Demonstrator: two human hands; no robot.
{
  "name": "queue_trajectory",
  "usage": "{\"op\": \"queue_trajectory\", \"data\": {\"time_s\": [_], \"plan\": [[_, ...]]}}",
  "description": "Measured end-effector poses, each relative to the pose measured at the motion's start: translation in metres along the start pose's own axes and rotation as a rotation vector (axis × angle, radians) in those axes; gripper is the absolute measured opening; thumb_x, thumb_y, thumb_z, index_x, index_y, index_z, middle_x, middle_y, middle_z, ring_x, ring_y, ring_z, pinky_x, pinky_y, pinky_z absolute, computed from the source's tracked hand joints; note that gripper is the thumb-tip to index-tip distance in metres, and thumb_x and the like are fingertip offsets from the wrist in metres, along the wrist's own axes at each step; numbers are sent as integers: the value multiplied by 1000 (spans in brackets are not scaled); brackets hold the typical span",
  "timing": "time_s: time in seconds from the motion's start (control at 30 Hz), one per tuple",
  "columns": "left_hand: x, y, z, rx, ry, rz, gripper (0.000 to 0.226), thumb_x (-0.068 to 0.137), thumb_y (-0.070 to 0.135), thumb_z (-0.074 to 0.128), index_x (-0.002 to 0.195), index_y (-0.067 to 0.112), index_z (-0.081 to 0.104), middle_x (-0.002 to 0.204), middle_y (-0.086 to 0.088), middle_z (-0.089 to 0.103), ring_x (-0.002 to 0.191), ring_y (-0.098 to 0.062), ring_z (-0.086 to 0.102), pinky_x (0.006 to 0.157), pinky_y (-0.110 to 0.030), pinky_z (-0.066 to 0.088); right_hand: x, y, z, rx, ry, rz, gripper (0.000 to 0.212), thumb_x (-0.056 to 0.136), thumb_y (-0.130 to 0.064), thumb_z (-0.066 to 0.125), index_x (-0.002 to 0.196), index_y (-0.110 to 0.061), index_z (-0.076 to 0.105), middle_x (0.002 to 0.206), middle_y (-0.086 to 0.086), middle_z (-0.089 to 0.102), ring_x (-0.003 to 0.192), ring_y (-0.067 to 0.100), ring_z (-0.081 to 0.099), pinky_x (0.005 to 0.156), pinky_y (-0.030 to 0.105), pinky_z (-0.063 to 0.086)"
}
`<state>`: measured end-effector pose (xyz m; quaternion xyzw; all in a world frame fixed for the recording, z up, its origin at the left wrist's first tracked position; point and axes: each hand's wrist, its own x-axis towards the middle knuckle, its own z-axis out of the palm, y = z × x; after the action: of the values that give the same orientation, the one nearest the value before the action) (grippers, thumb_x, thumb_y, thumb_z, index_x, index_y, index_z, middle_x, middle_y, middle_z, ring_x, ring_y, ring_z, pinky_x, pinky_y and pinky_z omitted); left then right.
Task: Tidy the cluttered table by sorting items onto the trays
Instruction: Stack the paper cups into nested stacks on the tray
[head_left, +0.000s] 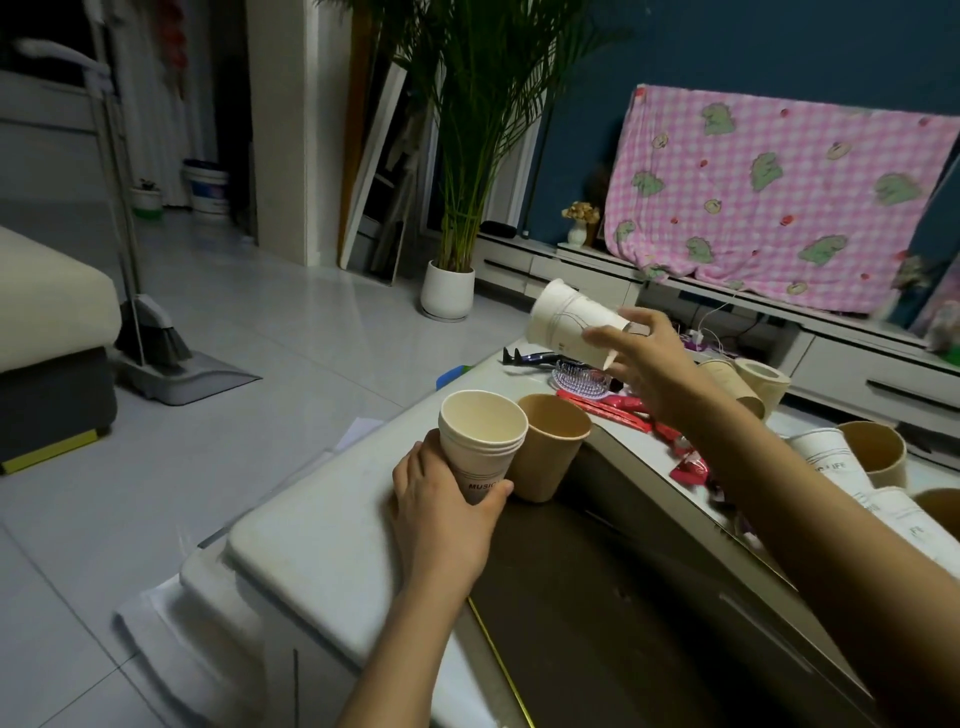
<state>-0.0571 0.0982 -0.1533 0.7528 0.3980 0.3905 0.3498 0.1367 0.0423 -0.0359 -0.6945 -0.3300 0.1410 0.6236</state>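
The single white cup (569, 325) is held in the air above the far end of the table (597, 597), lying almost on its side with its wide mouth toward the left and its base end inside the right hand (654, 369), whose fingers are curled round it. The stack of white cups (480, 441) stands upright with its mouth open to the top, gripped round its lower half by the left hand (441, 509), over the pale tray (322, 561); the hand hides the base, so it cannot be determined whether the stack rests on the tray. A brown cup (550, 447) stands touching the stack on its right. The step in hand appears to be nesting the single cup into the stack. Recommended procedure: turn the cup upright, base down, before lowering; align it over the stack mouth; keep the left-hand grip firm so the stack does not tip into the brown cup; press only until the rims seat. Route the cup clear of the hairbrush (582, 379) and red packets (618, 413) lying beneath the right hand. Further loose cups (872, 452) remain on the right.
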Motion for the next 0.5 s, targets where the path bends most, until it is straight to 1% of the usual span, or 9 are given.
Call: {"op": "queue_trajectory", "data": {"time_s": [0.03, 0.07, 0.13, 0.2, 0.3, 0.37, 0.4, 0.43, 0.5], "plan": [[0, 1, -1, -2, -8, -4, 75, 75, 40, 72, 135, 14, 36, 138, -2, 42, 132, -16, 26, 106, -29, 26, -12, -9, 0, 21, -111, 7, 65, 74, -14, 72, 129, -15, 37, 123, 14, 45, 107, 29, 56, 85, 34, 52], [-2, 1, -3, -6, -12, -7, 74, 75, 40, 72, 135, 14, 36, 139, -2, 42, 132, -16, 27, 106, -29, 27, -26, -18, 2, -50, -217, -19, 70, 70, -21, 73, 131, -19, 38, 119, 10, 47, 107, 27, 56, 86, 34, 51], [-3, 3, -4, -26, -17, -10, 73, 76, 37, 72, 135, 14, 36, 137, -2, 43, 131, -17, 28, 106, -30, 27, -49, -32, 7, -317, -393, -118, 75, 65, -34, 72, 132, -28, 38, 111, 1, 49, 101, 19, 57, 81, 28, 52], [-4, 4, -5, -41, -13, -15, 73, 76, 36, 72, 136, 15, 36, 137, -2, 43, 131, -17, 30, 106, -31, 28, -62, -42, 14, -595, -528, -204, 72, 71, -30, 74, 132, -32, 36, 113, -2, 48, 102, 16, 55, 77, 23, 51], [-4, 3, -5, -39, -3, -6, 74, 75, 35, 73, 136, 14, 37, 137, -4, 44, 131, -19, 31, 107, -32, 29, -66, -55, 23, -997, -613, -255, 85, 77, -31, 73, 143, -34, 19, 134, 3, 32, 114, 18, 41, 88, 24, 46], [-4, 2, -5, -50, 6, -2, 75, 73, 35, 75, 135, 15, 39, 135, -5, 46, 129, -22, 34, 107, -35, 32, -69, -64, 33, -1140, -609, -309, 100, 74, -40, 74, 146, -39, 5, 143, 3, 20, 123, 22, 32, 98, 31, 40], [-4, 1, -5, -46, 11, 3, 75, 72, 36, 75, 135, 16, 40, 135, -5, 46, 128, -22, 36, 106, -36, 33, -72, -69, 40, -1177, -613, -368, 101, 74, -41, 73, 146, -41, 3, 146, 2, 16, 128, 24, 28, 102, 34, 36], [-4, 1, -4, -37, 16, 10, 75, 71, 37, 75, 134, 17, 41, 134, -5, 48, 128, -23, 37, 105, -37, 34, -74, -72, 48, -1203, -633, -424, 97, 76, -38, 73, 146, -42, 6, 147, 2, 15, 130, 24, 27, 102, 35, 35], [-2, 0, -4, -36, 22, 22, 71, 70, 39, 76, 131, 17, 45, 131, -4, 52, 125, -24, 42, 101, -40, 38, -76, -76, 61, -1252, -687, -490, 80, 80, -27, 70, 143, -40, 21, 143, 4, 24, 126, 23, 35, 93, 30, 41]]}}
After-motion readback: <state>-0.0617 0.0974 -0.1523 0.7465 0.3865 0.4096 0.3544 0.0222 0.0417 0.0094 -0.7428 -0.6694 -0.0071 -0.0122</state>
